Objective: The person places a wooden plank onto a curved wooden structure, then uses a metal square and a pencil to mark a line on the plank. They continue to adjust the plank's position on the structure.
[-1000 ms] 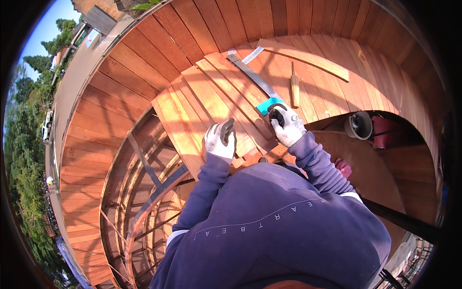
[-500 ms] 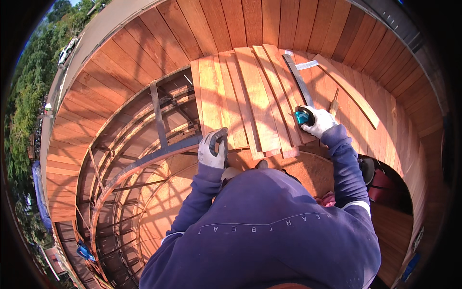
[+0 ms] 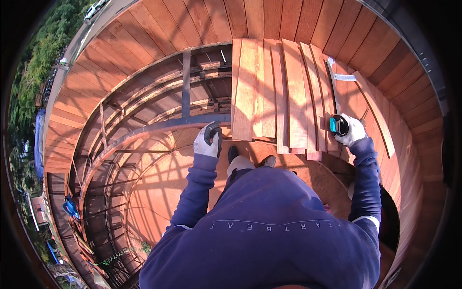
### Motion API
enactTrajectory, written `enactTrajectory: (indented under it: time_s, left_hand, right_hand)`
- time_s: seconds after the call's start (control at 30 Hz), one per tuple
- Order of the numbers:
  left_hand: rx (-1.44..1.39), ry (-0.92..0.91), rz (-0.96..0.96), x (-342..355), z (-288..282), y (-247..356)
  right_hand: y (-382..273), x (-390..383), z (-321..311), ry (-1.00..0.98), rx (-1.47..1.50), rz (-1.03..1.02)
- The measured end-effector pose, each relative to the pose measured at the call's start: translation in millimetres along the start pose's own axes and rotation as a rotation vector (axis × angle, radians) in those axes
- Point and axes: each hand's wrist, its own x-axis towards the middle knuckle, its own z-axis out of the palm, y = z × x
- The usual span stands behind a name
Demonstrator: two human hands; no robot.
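My right hand, in a white glove with dark fingertips, grips a teal and black tape measure over the right edge of the loose planks. No tape blade shows. My left hand, gloved alike, is held near the dark curved rail; its fingers are curled, with a gap between thumb and fingers and nothing seen in them. Several reddish-brown wooden planks lie side by side, some overlapping, on the curved frame between my hands. A long metal ruler lies beyond the tape measure, partly hidden.
On the left, the curved metal frame is uncovered, with gaps between its bars. A curved wooden strip lies at the right near a pale label strip. A plank-clad wall rings the far side. A blue tool sits far left.
The view has swung left, so planks and ruler appear farther right and more of the bare frame shows. The tape measure stays in my right hand; my left hand now appears beside the rail.
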Motion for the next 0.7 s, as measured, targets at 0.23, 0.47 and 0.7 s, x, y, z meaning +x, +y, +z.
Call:
enactTrajectory:
  time_s: [0.23, 0.47, 0.7]
  left_hand:
    - [-0.174, -0.150, -0.012, -8, 17, 18]
    - [-0.772, -0.419, -0.147, 78, 27, 99]
    - [-1.047, -0.230, -0.116, 132, -50, 129]
  right_hand:
    - [-47, -40, -10, 0.193, 0.935, 0.029]
    - [-167, -14, 29, -0.049, 0.895, -0.388]
    - [-253, 31, 86, -0.186, 0.862, -0.500]
